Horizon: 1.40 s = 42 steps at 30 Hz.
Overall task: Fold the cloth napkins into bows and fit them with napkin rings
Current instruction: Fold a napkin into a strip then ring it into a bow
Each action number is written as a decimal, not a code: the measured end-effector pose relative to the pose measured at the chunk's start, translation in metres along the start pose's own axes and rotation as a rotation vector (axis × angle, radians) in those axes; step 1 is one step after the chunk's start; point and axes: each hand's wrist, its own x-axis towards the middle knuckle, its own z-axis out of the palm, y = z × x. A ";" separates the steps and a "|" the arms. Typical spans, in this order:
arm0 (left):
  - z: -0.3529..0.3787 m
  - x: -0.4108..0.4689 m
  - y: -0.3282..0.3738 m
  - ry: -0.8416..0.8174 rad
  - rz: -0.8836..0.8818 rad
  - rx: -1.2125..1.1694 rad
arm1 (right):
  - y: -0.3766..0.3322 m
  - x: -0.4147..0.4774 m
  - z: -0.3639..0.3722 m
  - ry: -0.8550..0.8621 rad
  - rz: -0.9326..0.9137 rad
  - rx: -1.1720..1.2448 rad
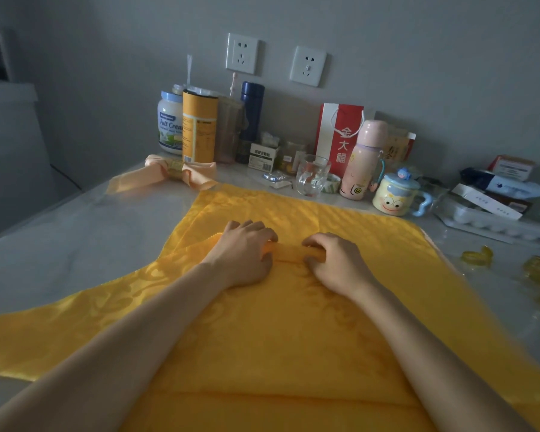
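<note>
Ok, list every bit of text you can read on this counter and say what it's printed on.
"Full Crea": white jar, the rest hidden behind the yellow canister.
"金大福": red-and-white paper bag.
Yellow canister, small white box, flat white box: print too small or blurred to read.
Yellow napkin: woven pattern only, no text.
</note>
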 end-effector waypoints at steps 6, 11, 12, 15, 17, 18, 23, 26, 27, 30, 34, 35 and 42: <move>0.001 -0.003 -0.002 0.028 0.007 -0.022 | 0.003 -0.004 -0.001 0.103 -0.034 0.018; 0.000 -0.006 0.002 0.126 0.007 0.030 | -0.007 -0.010 0.004 0.161 -0.143 -0.216; -0.001 -0.007 0.003 0.125 0.015 0.035 | -0.009 -0.011 0.005 0.157 -0.150 -0.228; -0.005 -0.011 0.009 0.070 0.031 0.040 | -0.015 -0.013 0.003 0.091 -0.150 -0.285; -0.005 -0.013 0.014 0.021 -0.002 0.027 | -0.018 -0.016 0.001 0.015 -0.126 -0.328; -0.005 -0.014 0.015 0.004 -0.019 0.024 | -0.020 -0.016 0.000 -0.004 -0.107 -0.323; -0.003 -0.015 0.016 -0.047 -0.107 -0.008 | -0.026 -0.017 -0.001 0.062 -0.099 -0.302; 0.000 -0.017 0.018 -0.111 -0.123 -0.003 | -0.029 -0.017 0.009 -0.048 -0.177 -0.152; 0.001 -0.017 0.019 -0.148 -0.125 0.026 | -0.029 -0.017 0.012 -0.121 -0.196 -0.117; 0.001 -0.016 0.017 -0.281 -0.171 0.074 | -0.028 -0.015 0.017 -0.335 -0.124 -0.150; 0.000 -0.015 0.014 -0.350 -0.191 0.057 | -0.025 -0.014 0.015 -0.408 -0.006 -0.151; -0.001 -0.016 0.013 -0.351 -0.189 0.037 | -0.024 -0.014 0.015 -0.396 -0.002 -0.134; -0.009 -0.023 0.015 -0.183 -0.186 -0.141 | -0.022 -0.027 0.000 -0.110 -0.015 -0.076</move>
